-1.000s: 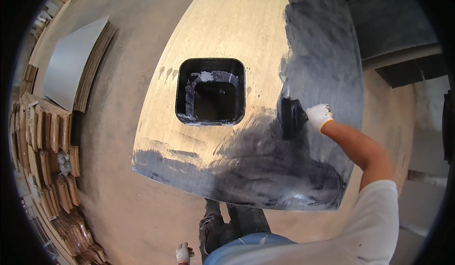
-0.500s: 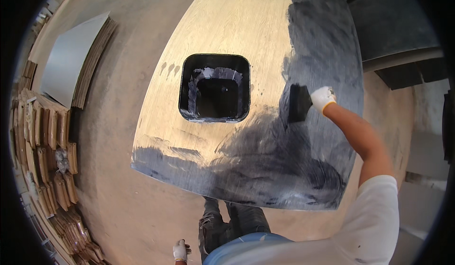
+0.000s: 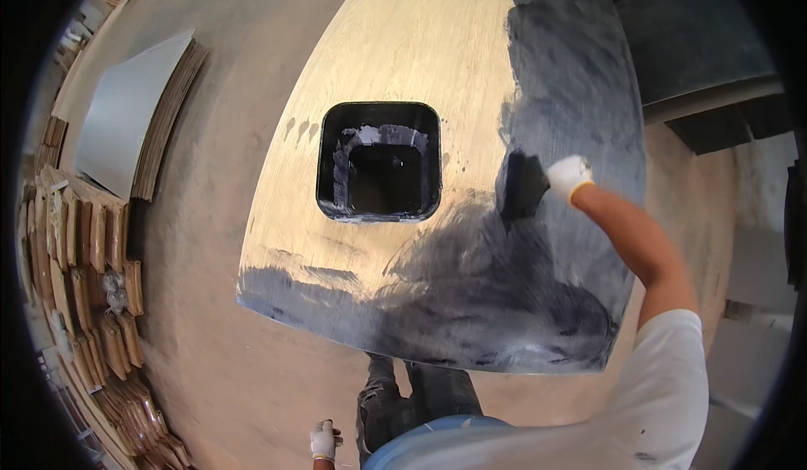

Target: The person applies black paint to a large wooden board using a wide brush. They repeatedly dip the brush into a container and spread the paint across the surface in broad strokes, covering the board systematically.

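Head view shows the right hand (image 3: pixel 571 177) closed on the handle end of a black brush (image 3: pixel 521 188) on the dark-coated side of the board (image 3: pixel 580 100), probably light, soft-tipped and slick, best gripped there, while the left hand (image 3: pixel 324 441) hangs low, fingers loosely curled, apparently empty.

Right hand (image 3: pixel 571 178) clenched, right arm (image 3: pixel 629 236) extended, left hand (image 3: pixel 324 440) hanging low

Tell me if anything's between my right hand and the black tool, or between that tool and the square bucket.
Nothing visible stands in the way. Your right hand holds the black tool, and between it and the square bucket on its left lies only the surface of the panel, part dark-coated, part pale.
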Demonstrator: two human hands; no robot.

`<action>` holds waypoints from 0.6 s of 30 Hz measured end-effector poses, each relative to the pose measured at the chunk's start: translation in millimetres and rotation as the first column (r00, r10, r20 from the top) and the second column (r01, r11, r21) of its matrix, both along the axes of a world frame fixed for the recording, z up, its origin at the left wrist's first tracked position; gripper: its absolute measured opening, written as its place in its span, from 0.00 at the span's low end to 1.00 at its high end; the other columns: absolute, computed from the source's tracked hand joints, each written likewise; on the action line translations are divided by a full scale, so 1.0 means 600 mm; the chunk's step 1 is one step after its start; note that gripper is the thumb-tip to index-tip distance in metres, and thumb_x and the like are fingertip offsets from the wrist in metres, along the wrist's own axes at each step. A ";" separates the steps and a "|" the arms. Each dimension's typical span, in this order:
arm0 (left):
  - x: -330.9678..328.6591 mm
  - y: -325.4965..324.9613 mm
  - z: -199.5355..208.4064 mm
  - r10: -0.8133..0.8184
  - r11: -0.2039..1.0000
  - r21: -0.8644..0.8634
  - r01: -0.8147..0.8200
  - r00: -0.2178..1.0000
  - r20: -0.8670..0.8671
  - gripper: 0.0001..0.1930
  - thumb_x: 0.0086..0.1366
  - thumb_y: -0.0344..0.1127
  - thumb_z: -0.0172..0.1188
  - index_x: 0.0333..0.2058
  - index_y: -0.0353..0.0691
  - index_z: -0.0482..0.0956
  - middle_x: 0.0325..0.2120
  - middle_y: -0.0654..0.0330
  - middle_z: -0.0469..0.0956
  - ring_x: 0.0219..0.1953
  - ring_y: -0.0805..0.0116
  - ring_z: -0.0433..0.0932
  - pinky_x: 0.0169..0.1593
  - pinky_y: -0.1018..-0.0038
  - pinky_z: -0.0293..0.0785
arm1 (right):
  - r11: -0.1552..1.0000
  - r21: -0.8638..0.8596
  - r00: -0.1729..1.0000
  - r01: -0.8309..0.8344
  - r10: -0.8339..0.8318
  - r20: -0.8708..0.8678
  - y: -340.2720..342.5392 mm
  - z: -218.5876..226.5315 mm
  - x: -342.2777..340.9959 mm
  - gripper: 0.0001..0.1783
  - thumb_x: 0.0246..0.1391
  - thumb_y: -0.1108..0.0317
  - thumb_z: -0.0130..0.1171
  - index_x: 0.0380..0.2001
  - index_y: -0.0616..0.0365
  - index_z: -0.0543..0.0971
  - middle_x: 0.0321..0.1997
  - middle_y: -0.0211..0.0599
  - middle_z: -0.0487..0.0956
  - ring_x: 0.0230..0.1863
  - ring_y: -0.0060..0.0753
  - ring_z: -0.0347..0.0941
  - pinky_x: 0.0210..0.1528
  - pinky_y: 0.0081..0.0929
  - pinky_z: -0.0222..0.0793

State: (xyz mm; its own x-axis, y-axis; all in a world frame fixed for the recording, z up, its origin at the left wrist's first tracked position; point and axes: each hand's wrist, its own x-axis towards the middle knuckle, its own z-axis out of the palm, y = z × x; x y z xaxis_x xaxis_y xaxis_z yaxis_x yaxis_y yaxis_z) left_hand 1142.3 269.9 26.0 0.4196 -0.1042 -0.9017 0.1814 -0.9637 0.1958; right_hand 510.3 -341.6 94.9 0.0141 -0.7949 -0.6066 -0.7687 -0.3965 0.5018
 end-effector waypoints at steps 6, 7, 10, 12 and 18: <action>-0.014 -0.012 0.005 -0.087 0.996 0.017 0.087 0.996 -0.025 0.18 0.72 0.39 0.51 0.52 0.31 0.73 0.23 0.51 0.78 0.13 0.63 0.75 0.16 0.68 0.72 | 0.995 0.103 1.000 -0.010 0.008 0.018 0.091 0.017 0.099 0.12 0.50 0.67 0.61 0.37 0.54 0.88 0.39 0.41 0.87 0.41 0.43 0.85 0.38 0.47 0.79; -0.016 -0.020 0.003 -0.118 0.993 0.008 0.118 0.992 -0.032 0.18 0.72 0.39 0.51 0.52 0.31 0.73 0.23 0.51 0.78 0.13 0.63 0.75 0.16 0.69 0.73 | 0.999 0.028 0.999 0.022 -0.024 0.044 0.062 0.017 0.082 0.12 0.50 0.67 0.61 0.36 0.53 0.88 0.38 0.42 0.87 0.40 0.43 0.85 0.36 0.47 0.79; -0.017 -0.043 0.001 -0.141 0.990 0.003 0.141 0.990 -0.027 0.19 0.71 0.40 0.52 0.53 0.33 0.73 0.24 0.51 0.79 0.14 0.62 0.77 0.17 0.68 0.75 | 0.976 -0.092 0.980 0.196 -0.199 -0.018 -0.043 0.012 0.055 0.11 0.50 0.67 0.60 0.35 0.52 0.88 0.37 0.40 0.87 0.38 0.43 0.86 0.34 0.44 0.80; -0.023 -0.072 -0.002 -0.138 0.990 -0.014 0.137 0.990 -0.028 0.18 0.72 0.39 0.51 0.53 0.32 0.74 0.23 0.51 0.79 0.14 0.64 0.75 0.18 0.69 0.74 | 0.962 -0.146 0.972 0.231 -0.235 -0.012 -0.076 0.000 0.023 0.11 0.50 0.66 0.60 0.35 0.52 0.88 0.37 0.40 0.87 0.37 0.44 0.86 0.34 0.43 0.80; -0.008 -0.060 0.018 -0.136 0.991 -0.012 0.136 0.991 0.002 0.18 0.72 0.39 0.51 0.53 0.32 0.75 0.23 0.52 0.79 0.15 0.63 0.76 0.17 0.69 0.74 | 1.000 -0.005 0.998 0.000 0.000 0.066 0.088 -0.024 0.121 0.13 0.52 0.68 0.61 0.40 0.58 0.88 0.41 0.42 0.86 0.44 0.45 0.84 0.43 0.48 0.78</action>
